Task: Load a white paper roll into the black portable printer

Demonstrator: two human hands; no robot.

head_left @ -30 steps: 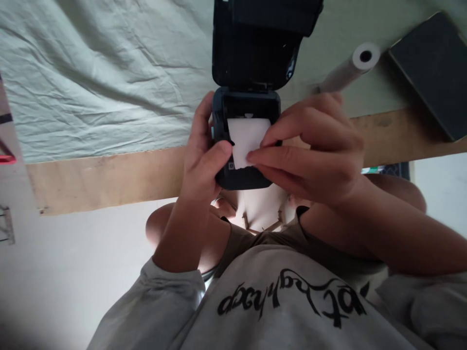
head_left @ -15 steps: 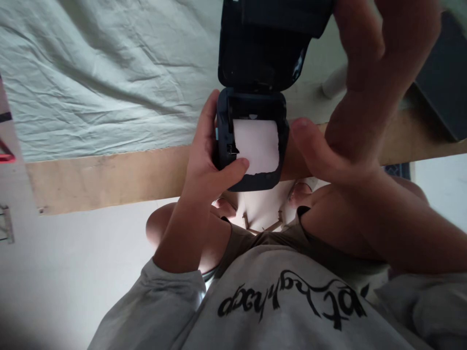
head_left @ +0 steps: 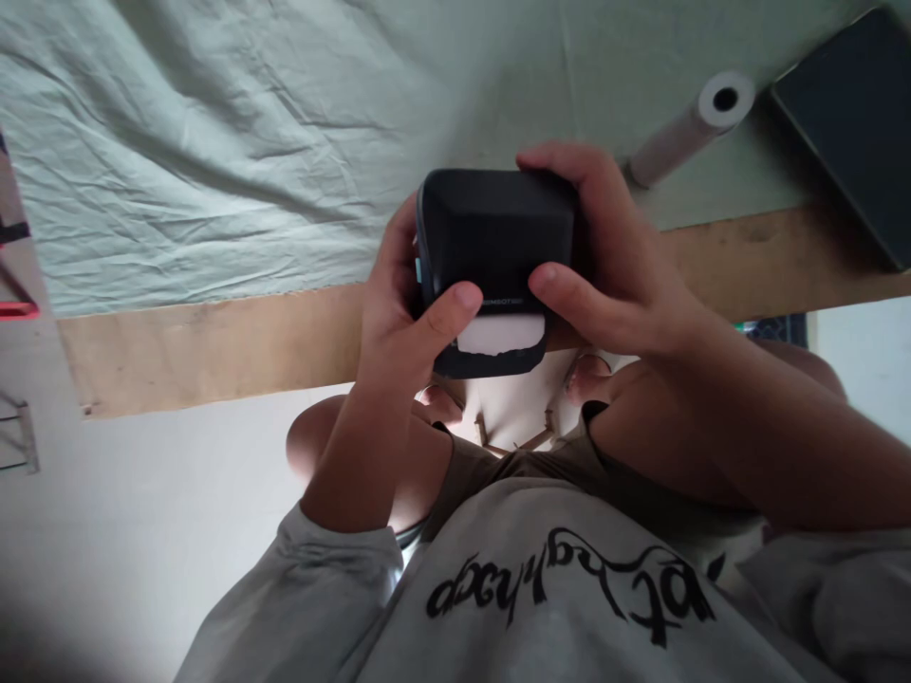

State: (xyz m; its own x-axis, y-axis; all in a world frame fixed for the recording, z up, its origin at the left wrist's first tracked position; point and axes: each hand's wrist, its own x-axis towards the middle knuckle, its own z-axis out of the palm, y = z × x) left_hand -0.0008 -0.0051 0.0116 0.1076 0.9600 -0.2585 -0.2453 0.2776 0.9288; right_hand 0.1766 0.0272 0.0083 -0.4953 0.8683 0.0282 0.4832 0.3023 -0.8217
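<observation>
Above the table's near edge, in front of the person: one black device [head_left: 491, 247], held between two hands; landmark for all entries below.

Lid [head_left: 512, 199]: black, pale lettering by its near edge. Half a second ago it stood open on the device's far side; now it lies folded over the paper compartment. Latching cannot be told.

Paper [head_left: 502, 334]: white, its ragged end showing between the lid's near edge and the device's front lip. Judged consequence: the rest is covered, and this end alone is left within reach.

Left hand [head_left: 399, 332]: grasping the device's left side, fingers wrapped behind, thumb pressed on the lid's near left corner.

Right hand [head_left: 622, 256]: grasping the device's right side, a finger over the far right corner, thumb on the lid; the remaining fingers are hidden. Half a second ago it was off the device.

White roll [head_left: 683, 128]: dark core, right of the device and farther off.

Dark flat case [head_left: 850, 133]: right of the device, past the roll.

Pale green cloth [head_left: 213, 171]: beyond the device and to its left.

Wooden strip [head_left: 213, 351]: bare, extending on both sides of the device.
</observation>
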